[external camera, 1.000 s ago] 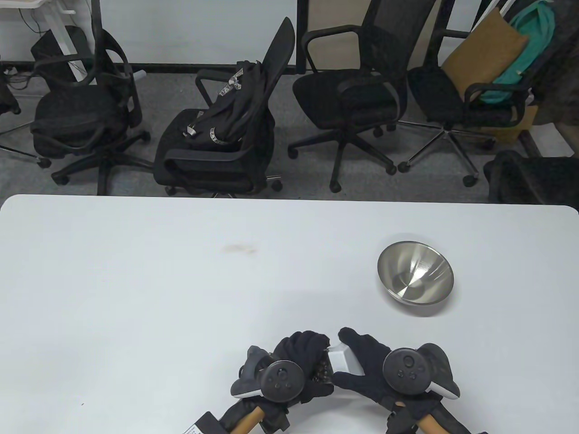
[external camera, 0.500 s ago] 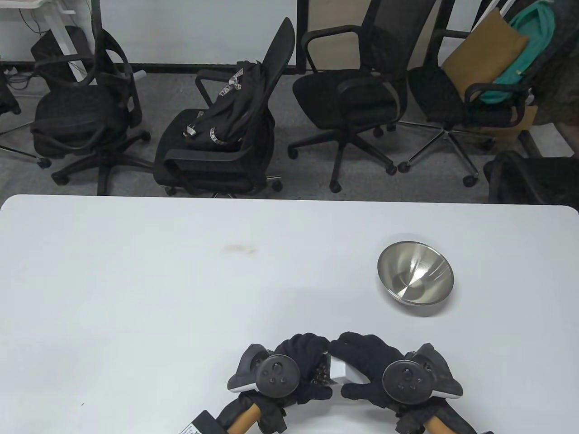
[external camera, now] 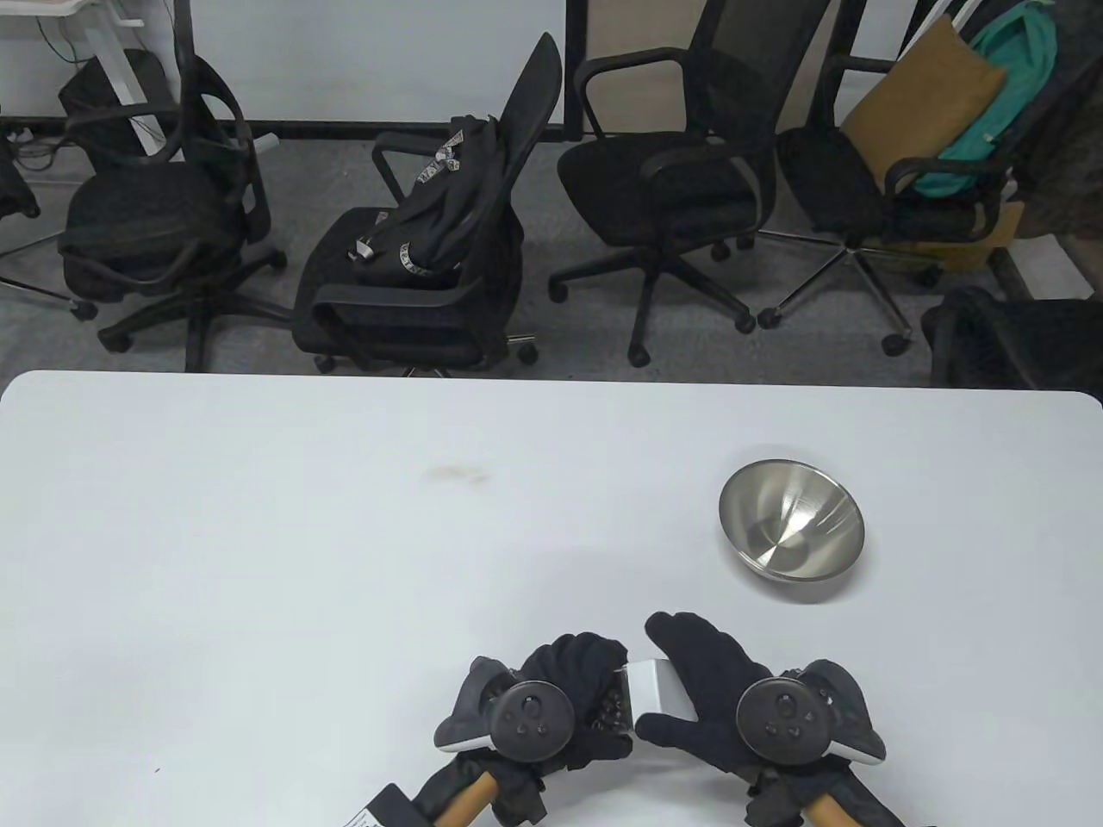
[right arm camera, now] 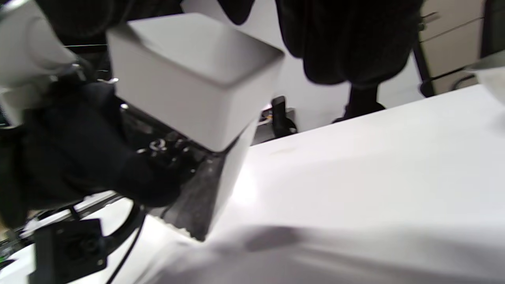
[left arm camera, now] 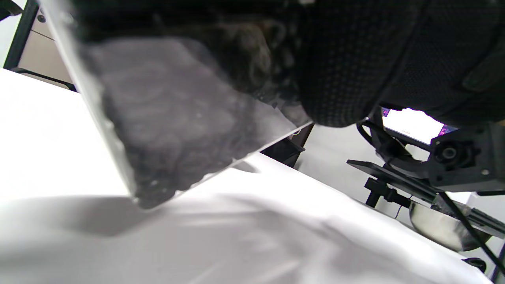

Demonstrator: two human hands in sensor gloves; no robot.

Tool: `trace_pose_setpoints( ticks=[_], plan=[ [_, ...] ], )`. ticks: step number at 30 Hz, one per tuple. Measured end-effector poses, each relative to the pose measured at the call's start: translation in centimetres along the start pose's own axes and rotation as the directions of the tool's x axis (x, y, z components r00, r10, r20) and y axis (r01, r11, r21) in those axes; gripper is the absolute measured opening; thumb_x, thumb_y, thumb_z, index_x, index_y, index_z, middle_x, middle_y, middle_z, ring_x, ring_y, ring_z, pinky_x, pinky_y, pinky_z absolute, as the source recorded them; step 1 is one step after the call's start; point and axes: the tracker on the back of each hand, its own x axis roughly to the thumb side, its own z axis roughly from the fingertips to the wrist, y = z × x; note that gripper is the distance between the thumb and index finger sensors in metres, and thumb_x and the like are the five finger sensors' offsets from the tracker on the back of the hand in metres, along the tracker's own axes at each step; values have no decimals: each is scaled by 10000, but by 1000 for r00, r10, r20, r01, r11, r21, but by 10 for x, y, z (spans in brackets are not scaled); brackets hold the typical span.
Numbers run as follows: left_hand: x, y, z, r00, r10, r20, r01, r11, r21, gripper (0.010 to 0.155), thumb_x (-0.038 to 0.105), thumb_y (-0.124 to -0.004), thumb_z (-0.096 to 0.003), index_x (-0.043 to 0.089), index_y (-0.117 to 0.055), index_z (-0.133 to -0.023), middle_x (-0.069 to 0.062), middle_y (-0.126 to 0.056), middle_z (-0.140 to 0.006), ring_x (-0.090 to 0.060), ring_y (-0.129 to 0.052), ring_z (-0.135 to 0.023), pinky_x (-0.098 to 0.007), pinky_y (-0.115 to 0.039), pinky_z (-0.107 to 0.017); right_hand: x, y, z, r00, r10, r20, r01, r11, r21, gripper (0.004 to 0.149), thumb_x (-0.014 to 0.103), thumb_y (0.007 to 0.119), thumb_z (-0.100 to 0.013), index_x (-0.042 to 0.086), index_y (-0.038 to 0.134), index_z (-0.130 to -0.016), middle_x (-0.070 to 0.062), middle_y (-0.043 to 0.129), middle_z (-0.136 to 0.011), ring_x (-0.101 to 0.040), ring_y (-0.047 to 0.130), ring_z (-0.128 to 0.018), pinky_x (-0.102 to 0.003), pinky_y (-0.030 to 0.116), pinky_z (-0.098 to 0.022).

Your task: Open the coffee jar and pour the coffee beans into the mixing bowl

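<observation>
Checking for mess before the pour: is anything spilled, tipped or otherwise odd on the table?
No spill shows. The mixing bowl sits upright and empty. The only blemish is a faint brownish smudge on the table. The left hand holds the coffee jar tilted, the right hand on its lid.

Both gloved hands sit close together at the near edge, palms turned toward each other. The left hand (external camera: 573,693) has curled fingers (external camera: 595,650); the right hand (external camera: 711,689) has fingers extended forward.
</observation>
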Motion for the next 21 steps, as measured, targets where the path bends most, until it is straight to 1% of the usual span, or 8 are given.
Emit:
trace_pose_setpoints(
  ticks=[3,4,6,8,14,19,21],
  plan=[
    [3,0,0,999,-45,-7,45,999,10,929,508,-1009,-423,38,-554,-1082,-230,-683,-1028,-423,-790,-888,-578,-719,-681,-2,4,-1,998,-12,-57,12,1000,9,922,709,513,-590,13,389,-1182,-392,690,-972,-471,861,-712,-499,815,-518],
    [4,0,0,998,-57,-7,57,998,21,929,509,-1009,-423,37,-554,-1081,-229,-683,-1029,-423,-789,-888,-578,-719,-680,-2,6,-2,998,-21,-62,22,1000,17,918,705,517,-591,1,418,-1172,-375,731,-941,-446,889,-673,-478,830,-492],
    [5,0,0,998,-69,-11,69,997,19,928,507,-1010,-423,39,-554,-1080,-229,-683,-1028,-422,-789,-887,-579,-718,-681,-2,8,-3,998,-33,-56,34,999,26,895,695,528,-596,-3,465,-1153,-342,771,-901,-396,914,-629,-438,847,-462],
    [5,-1,0,997,-81,-9,82,996,21,927,505,-1012,-421,38,-555,-1079,-230,-684,-1027,-422,-790,-887,-580,-719,-679,-2,10,-4,997,-54,-60,56,998,35,880,678,574,-596,-7,487,-1141,-342,766,-893,-380,907,-619,-430,843,-457],
    [1,-1,0,999,-45,-7,45,999,-1,925,508,-1011,-421,39,-560,-1078,-229,-687,-1026,-421,-794,-885,-577,-722,-679,-1,10,-5,999,-34,-22,35,998,46,847,644,648,-591,32,469,-1149,-338,719,-935,-375,879,-662,-433,831,-491],
    [-1,0,0,1000,-12,3,12,1000,-17,926,509,-1010,-421,40,-559,-1080,-229,-687,-1028,-420,-794,-887,-576,-723,-680,3,7,-4,998,23,57,-25,999,41,814,600,736,-566,125,452,-1163,-302,658,-1022,-406,823,-770,-487,798,-568],
    [-2,0,0,1000,0,6,0,1000,-19,930,509,-1011,-419,37,-559,-1081,-229,-688,-1028,-420,-795,-887,-577,-724,-680,5,5,-3,994,55,99,-58,998,23,805,577,773,-550,168,450,-1163,-278,631,-1058,-418,788,-819,-519,775,-602]
  ],
)
